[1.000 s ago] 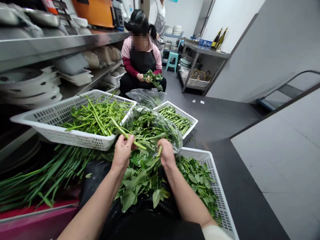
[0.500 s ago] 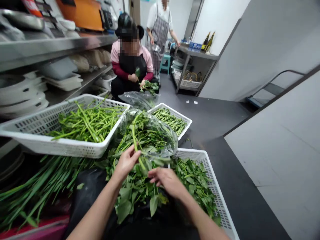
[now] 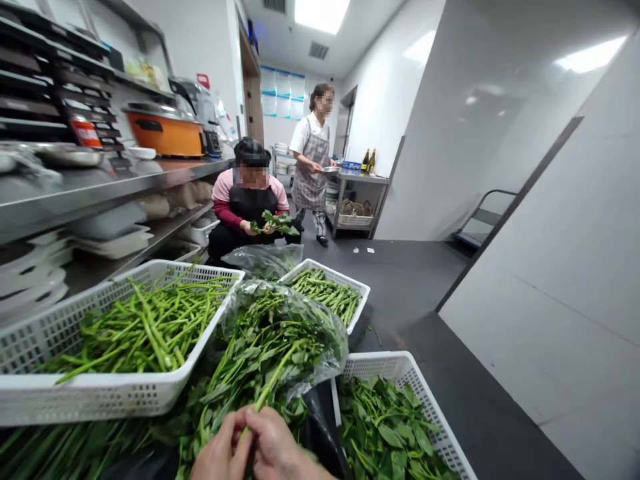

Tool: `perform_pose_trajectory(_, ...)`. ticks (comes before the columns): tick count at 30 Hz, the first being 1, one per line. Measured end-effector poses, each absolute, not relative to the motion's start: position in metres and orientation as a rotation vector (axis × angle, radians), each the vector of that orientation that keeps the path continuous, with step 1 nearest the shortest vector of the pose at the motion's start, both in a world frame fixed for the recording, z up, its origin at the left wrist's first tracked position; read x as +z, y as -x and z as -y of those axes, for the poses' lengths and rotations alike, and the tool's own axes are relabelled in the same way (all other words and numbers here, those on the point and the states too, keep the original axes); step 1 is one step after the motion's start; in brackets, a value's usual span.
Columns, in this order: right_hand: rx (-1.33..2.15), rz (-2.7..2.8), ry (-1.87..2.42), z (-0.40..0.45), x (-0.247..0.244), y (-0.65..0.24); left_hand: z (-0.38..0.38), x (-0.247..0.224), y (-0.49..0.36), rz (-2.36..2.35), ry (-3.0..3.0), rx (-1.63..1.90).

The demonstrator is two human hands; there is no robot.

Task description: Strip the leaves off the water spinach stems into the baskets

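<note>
Low in the view, my left hand (image 3: pixel 223 448) and my right hand (image 3: pixel 273 440) are together, fingers closed on one green stem (image 3: pixel 274 380) that points up and away. Behind them a clear plastic bag (image 3: pixel 330 333) holds leafy greens (image 3: pixel 250 333). On the left, a white basket (image 3: pixel 115 395) contains long green stems (image 3: pixel 155 320). At the lower right, a second white basket (image 3: pixel 425 393) is filled with picked leaves (image 3: pixel 390 427). A smaller white basket (image 3: pixel 363 303) of short stems stands beyond the bag.
A person in a black apron (image 3: pixel 253 200) squats ahead, holding greens. Another person in a checked apron (image 3: pixel 310 173) stands behind with a metal bowl. Steel shelves (image 3: pixel 125 181) with dishes line the left; a white panel (image 3: pixel 560 280) stands at the right.
The view has tilted upward. My hands have come together low on the stem, and the leaves that were between them are out of sight. The standing person has turned sideways.
</note>
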State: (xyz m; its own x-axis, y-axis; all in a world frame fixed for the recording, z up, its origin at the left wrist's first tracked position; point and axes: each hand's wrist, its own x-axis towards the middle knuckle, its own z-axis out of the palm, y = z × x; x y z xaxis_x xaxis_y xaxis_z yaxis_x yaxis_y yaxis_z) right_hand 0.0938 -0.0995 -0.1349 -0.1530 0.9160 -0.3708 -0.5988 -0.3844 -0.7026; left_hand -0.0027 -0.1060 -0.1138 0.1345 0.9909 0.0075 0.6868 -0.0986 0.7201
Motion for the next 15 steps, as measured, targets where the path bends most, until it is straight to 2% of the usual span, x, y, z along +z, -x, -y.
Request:
perform_pose_trajectory(7, 1.812, 0.129, 1.16, 0.085, -0.114, -0.072, 0.124, -0.074, -0.004, -1.863, -1.993, 0.158)
perform_pose_trajectory(10, 1.82, 0.028, 1.186, 0.065, -0.102, -0.07, 0.135, -0.064, 0.005, -1.906, -1.948, 0.151)
perform_pose_trajectory(15, 1.73, 0.077, 1.216, 0.023, -0.1, -0.084, 0.161, -0.051, 0.026, -1.755, -1.823, 0.369)
